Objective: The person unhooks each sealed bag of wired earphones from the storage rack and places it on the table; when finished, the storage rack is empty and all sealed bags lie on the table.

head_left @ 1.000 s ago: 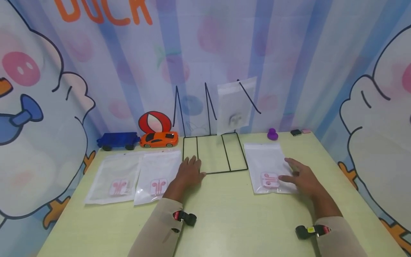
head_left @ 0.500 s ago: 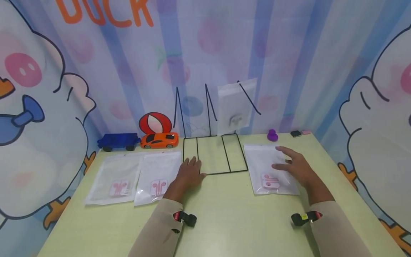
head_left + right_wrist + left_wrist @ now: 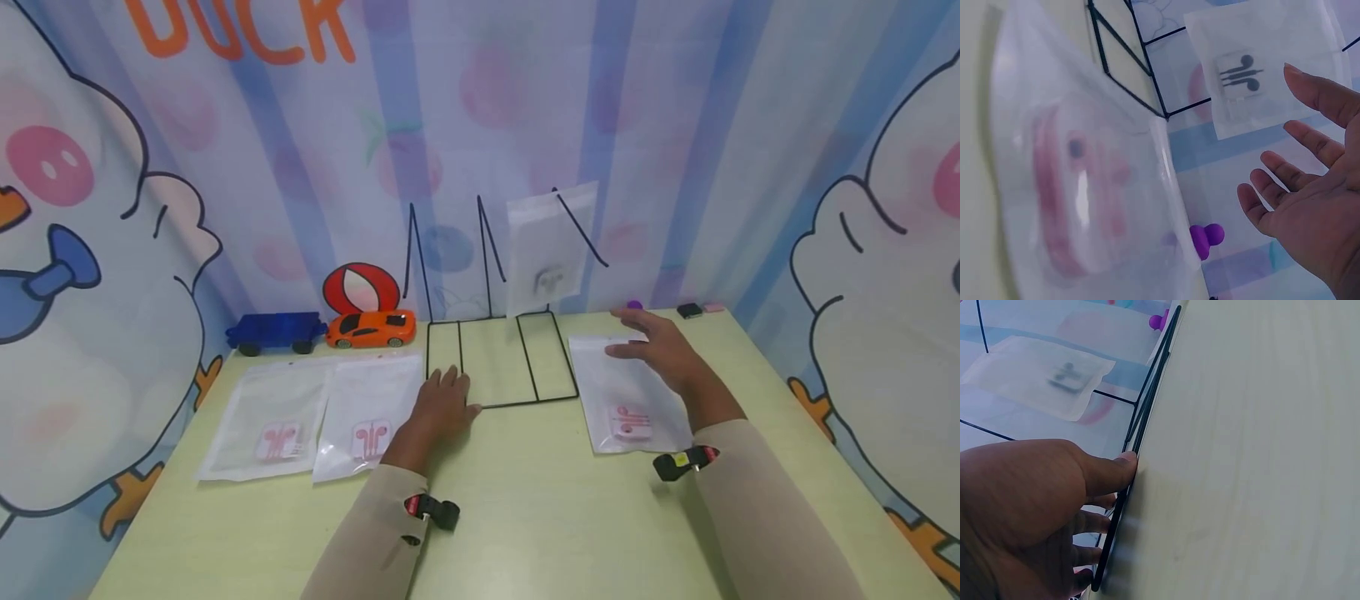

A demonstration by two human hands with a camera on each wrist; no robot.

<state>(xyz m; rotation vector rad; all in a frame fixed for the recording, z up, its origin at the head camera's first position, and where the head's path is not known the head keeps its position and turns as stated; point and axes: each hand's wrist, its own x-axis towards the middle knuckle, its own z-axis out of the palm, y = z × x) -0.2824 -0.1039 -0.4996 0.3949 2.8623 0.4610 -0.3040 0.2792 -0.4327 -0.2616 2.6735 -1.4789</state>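
My left hand (image 3: 447, 393) lies flat with straight fingers on the near-left corner of a black wire rack (image 3: 517, 402). The left wrist view shows this left hand (image 3: 1054, 506) with its fingers (image 3: 1110, 475) against the rack's base wire (image 3: 1147, 400). My right hand (image 3: 651, 343) hovers open over the far end of a clear bag with pink earphones (image 3: 628, 404) and holds nothing. In the right wrist view the right hand (image 3: 1310, 187) is spread above that bag (image 3: 1085, 181). Another clear bag (image 3: 551, 246) leans upright in the rack's right slot.
Two more clear earphone bags (image 3: 273, 412) (image 3: 371, 408) lie left of the rack. An orange toy car (image 3: 371, 327), a blue toy truck (image 3: 273, 329) and a red-and-white object (image 3: 362, 287) line the back edge. A purple piece (image 3: 1205, 239) and a small black item (image 3: 690, 311) sit at back right.
My right hand has lifted from the near right side of the earphone bag and moved away and left, over the bag's far end. My left hand has stayed on the rack.
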